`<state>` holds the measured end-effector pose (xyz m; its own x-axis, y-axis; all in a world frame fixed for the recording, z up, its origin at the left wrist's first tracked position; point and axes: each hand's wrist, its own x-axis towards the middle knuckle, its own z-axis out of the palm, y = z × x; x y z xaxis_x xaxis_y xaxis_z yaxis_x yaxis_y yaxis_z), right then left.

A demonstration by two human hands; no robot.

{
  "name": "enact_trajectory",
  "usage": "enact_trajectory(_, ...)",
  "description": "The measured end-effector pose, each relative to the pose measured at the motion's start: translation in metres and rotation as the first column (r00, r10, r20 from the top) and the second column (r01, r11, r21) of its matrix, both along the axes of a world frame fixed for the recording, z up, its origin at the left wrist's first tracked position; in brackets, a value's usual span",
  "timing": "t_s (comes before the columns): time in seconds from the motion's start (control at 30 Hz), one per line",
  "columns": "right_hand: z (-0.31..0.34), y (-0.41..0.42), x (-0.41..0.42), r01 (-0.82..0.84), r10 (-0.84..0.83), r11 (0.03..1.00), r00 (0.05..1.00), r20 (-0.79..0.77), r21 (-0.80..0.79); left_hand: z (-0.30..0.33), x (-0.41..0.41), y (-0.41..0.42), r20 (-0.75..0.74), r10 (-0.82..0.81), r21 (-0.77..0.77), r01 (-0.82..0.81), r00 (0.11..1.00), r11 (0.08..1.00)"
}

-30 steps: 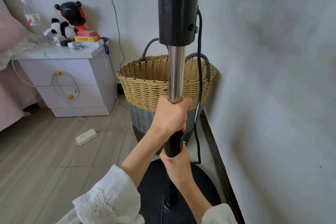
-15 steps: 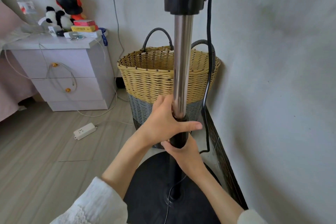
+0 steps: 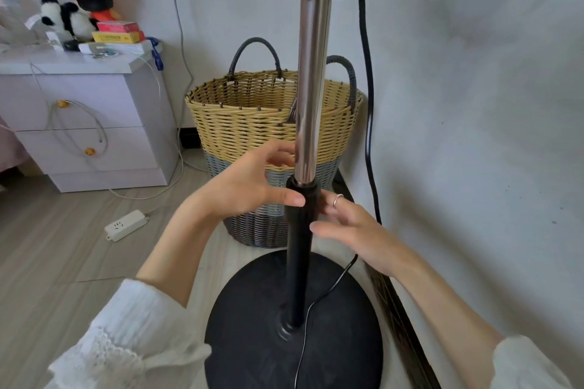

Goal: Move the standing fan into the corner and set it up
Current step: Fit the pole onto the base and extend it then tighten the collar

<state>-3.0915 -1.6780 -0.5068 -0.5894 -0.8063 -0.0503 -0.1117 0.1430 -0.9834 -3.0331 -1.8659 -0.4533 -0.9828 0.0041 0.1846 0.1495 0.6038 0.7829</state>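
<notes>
At fan pole [image 3: 311, 88] collar: left hand [image 3: 249, 186] & right hand [image 3: 357, 230] both open (thumbs touching), w/ basket [image 3: 252, 123] behind.

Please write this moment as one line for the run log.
stage: fan placed by corner | left hand: open, thumb at pole collar | right hand: open beside collar | base: on floor, before basket

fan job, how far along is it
Looks done: the black round fan base sits flat on the floor in the corner, in front of the yellow-and-grey woven basket. In hand: both hands are open at the black collar below the chrome pole, left hand and right hand only lightly touching. Left: the black power cord hangs loose, and nothing is plugged into the white power strip.
</notes>
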Motion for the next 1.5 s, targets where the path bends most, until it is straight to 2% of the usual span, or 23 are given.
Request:
enact_trajectory(0.13,0.006,0.001,0.001,0.127,-0.116,0.983,0.989,0.09,-0.135,-0.002,0.003,-0.012,-0.096,0.167,-0.108,-0.177,0.981,0.978)
enact_trajectory(0.2,0.011,-0.001,0.0,0.184,-0.188,0.981,0.981,-0.055,-0.068,-0.005,0.004,-0.015,-0.139,0.242,-0.107,-0.258,0.96,0.96)
enact_trajectory(0.27,0.012,-0.003,-0.001,0.204,-0.197,0.979,0.959,-0.204,0.012,-0.007,0.005,-0.016,-0.118,0.244,-0.055,-0.252,0.962,0.966)
enact_trajectory(0.3,0.011,-0.004,-0.002,0.2,-0.191,0.98,0.96,-0.206,0.021,-0.009,0.006,-0.016,-0.068,0.213,-0.054,-0.217,0.975,0.975)
enact_trajectory(0.37,0.011,-0.007,0.0,0.175,-0.176,0.984,0.98,-0.095,-0.022,-0.016,0.007,-0.016,0.14,0.097,-0.1,-0.084,0.985,0.991)
enact_trajectory(0.43,0.013,-0.01,0.003,0.184,-0.183,0.98,0.983,0.023,-0.081,-0.029,0.007,-0.01,0.375,-0.051,-0.063,0.08,0.926,0.995)
enact_trajectory(0.47,0.013,-0.011,0.004,0.201,-0.199,0.975,0.98,0.031,-0.092,-0.037,0.008,-0.006,0.428,-0.119,0.005,0.129,0.896,0.992)
enact_trajectory(0.57,0.016,-0.013,0.002,0.264,-0.273,0.961,0.953,-0.133,-0.078,-0.061,0.007,0.008,0.363,-0.172,0.183,0.111,0.916,0.977)
enact_trajectory(0.67,0.019,-0.017,0.003,0.224,-0.223,0.974,0.933,-0.282,-0.028,-0.072,0.006,0.012,0.278,-0.15,0.289,0.066,0.949,0.955)
enact_trajectory(0.73,0.017,-0.019,0.003,0.193,-0.192,0.981,0.946,-0.262,-0.021,-0.075,0.006,0.012,0.26,-0.148,0.316,0.06,0.954,0.947)
enact_trajectory(0.87,0.022,-0.009,-0.003,0.087,-0.084,0.987,0.996,0.023,-0.133,-0.09,0.011,0.021,0.204,-0.127,0.477,0.015,0.971,0.879)
enact_trajectory(0.93,0.024,-0.009,-0.004,0.14,-0.145,0.984,0.989,-0.036,-0.109,-0.099,0.015,0.027,0.186,-0.128,0.54,0.008,0.974,0.842)
enact_trajectory(1.0,0.024,-0.014,-0.002,0.255,-0.259,0.966,0.939,-0.228,-0.048,-0.104,0.016,0.029,0.176,-0.129,0.537,0.015,0.976,0.844)
enact_trajectory(1.07,0.026,-0.017,-0.001,0.269,-0.256,0.963,0.907,-0.335,-0.007,-0.105,0.015,0.027,0.178,-0.123,0.519,0.013,0.976,0.855)
enact_trajectory(1.2,0.027,-0.008,-0.004,0.132,-0.122,0.991,0.965,-0.23,0.027,-0.107,0.012,0.023,0.178,-0.144,0.536,0.026,0.974,0.844)
enact_trajectory(1.3,0.024,-0.004,-0.004,0.187,-0.194,0.98,0.976,-0.095,-0.075,-0.105,0.01,0.019,0.178,-0.172,0.569,0.041,0.969,0.821)
enact_trajectory(1.4,0.02,-0.006,-0.004,0.291,-0.305,0.951,0.934,-0.183,-0.1,-0.103,0.007,0.015,0.2,-0.207,0.575,0.056,0.958,0.816)
enact_trajectory(1.5,0.02,-0.007,-0.003,0.253,-0.256,0.966,0.929,-0.266,-0.046,-0.101,0.005,0.014,0.221,-0.222,0.565,0.061,0.95,0.823)
